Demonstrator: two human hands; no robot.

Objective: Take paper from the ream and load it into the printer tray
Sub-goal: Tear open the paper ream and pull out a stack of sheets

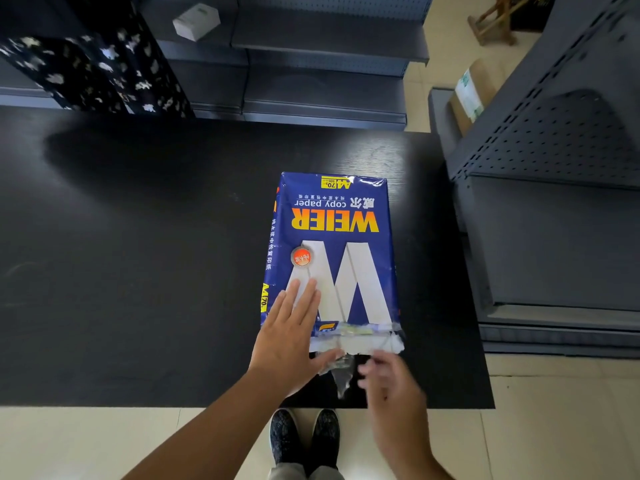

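Bottom centre: black shoes [304, 441] on pale floor. Right hand [391, 386] blurred at the ream's torn near end, grip unclear. Left hand [291, 334] flat, fingers spread, pressing the ream's near-left corner. Blue ream [339, 244] lies mid-frame on black table [138, 254]. Grey shelves [311, 64] across the top.

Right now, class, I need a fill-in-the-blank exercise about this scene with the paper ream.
1. The left hand lies flat on the ream, whose wrapper is mostly ____ in colour.
2. The large yellow brand word on the ream reads ____.
3. The ream lies on a ____ table.
4. The wrapper's torn end faces the ____.

Missing words: blue; WEIER; black; person
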